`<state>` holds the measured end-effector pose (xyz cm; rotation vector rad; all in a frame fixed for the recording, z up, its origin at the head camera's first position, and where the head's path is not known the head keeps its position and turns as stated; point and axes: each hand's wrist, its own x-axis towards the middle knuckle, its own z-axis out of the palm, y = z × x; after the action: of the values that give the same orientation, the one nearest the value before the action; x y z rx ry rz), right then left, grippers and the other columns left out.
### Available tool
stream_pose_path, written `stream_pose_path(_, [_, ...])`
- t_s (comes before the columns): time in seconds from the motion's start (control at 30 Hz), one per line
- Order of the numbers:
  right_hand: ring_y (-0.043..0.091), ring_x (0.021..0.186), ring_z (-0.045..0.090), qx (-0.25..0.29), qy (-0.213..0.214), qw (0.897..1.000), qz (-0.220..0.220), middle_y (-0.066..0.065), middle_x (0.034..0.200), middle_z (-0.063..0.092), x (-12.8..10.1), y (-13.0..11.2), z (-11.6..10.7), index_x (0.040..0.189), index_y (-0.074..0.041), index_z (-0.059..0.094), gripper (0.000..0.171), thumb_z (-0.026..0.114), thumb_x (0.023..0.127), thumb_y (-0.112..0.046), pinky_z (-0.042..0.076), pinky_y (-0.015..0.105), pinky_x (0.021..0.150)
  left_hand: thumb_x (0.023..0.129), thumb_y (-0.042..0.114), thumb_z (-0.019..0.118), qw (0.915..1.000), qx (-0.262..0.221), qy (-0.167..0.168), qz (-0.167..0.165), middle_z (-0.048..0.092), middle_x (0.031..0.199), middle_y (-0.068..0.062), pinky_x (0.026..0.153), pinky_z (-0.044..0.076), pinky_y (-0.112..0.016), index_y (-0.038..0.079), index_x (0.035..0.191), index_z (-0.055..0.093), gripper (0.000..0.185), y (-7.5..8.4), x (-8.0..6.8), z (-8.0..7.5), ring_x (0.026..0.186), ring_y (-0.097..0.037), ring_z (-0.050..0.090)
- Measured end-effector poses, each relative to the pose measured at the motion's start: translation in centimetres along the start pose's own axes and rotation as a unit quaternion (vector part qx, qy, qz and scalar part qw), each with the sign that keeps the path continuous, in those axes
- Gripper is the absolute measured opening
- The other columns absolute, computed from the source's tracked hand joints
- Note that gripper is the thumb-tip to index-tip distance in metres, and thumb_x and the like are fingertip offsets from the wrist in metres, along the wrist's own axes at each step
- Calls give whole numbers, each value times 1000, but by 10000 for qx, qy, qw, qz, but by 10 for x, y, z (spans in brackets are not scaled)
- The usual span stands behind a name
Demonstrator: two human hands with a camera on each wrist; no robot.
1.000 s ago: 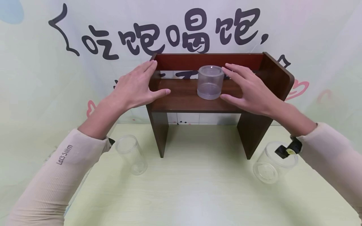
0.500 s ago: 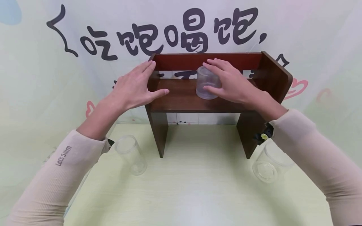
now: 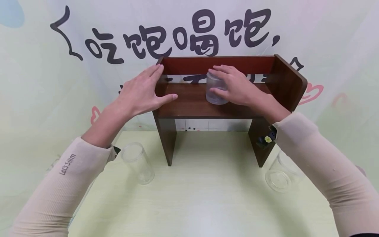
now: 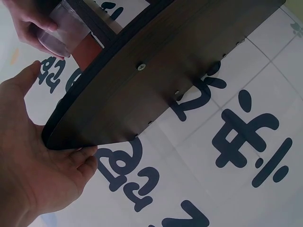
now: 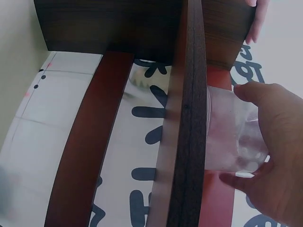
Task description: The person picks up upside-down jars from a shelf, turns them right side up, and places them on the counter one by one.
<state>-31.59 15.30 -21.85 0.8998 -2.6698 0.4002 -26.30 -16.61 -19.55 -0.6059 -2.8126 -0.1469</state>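
A small clear jar stands on the upper board of a dark brown wooden desktop shelf. My right hand holds this jar from its right side, thumb on the near side and fingers over its rim. In the right wrist view the thumb and fingers lie on opposite sides of the jar. At the shelf's left side panel, my left hand rests with straight fingers along the top edge and the thumb spread out inward. The left wrist view has the panel's corner against that palm.
A tall clear jar stands on the pale table left of the shelf. Another clear jar is on the right, partly hidden by my right sleeve. Behind hangs a light cloth with large black characters.
My right hand has moved left from beside the small jar and now holds it. My left hand stays at the shelf's left panel.
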Motion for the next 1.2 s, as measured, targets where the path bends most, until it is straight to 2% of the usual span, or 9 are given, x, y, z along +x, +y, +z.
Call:
stream_pose_path(0.43, [38, 154, 35, 270, 306, 9991, -108, 19, 166, 41, -16, 4, -1, 159, -7, 47, 67, 71, 101, -29, 35, 60, 123, 96, 76, 52, 10000, 40, -3, 41, 16, 177, -13, 118, 37, -67, 5, 170, 14, 108, 1, 3, 1, 162, -35, 20])
stream_pose_path(0.7, [37, 153, 38, 415, 571, 9973, -213, 17, 166, 42, -32, -2, -3, 159, -8, 48, 67, 74, 100, -29, 40, 61, 120, 96, 79, 48, 9999, 65, 2, -114, 16, 177, -11, 112, 42, -71, 7, 170, 14, 109, -1, 0, 1, 162, -33, 21])
stream_pose_path(1.03, [36, 147, 46, 635, 1234, 9895, -398, 14, 163, 47, -61, -16, -10, 157, -10, 52, 65, 77, 98, -25, 53, 60, 107, 96, 78, 49, 9997, -20, 203, -149, 22, 176, -13, 111, 42, -72, 7, 170, 19, 106, -2, -1, 3, 160, -34, 26])
stream_pose_path(1.2, [34, 145, 50, 709, 1599, 9836, -440, 12, 161, 51, -80, -24, -11, 156, -11, 54, 65, 79, 96, -21, 55, 59, 104, 97, 75, 51, 9990, -102, 414, -113, 24, 175, -14, 112, 43, -69, 8, 170, 20, 104, 0, 0, 7, 159, -36, 29])
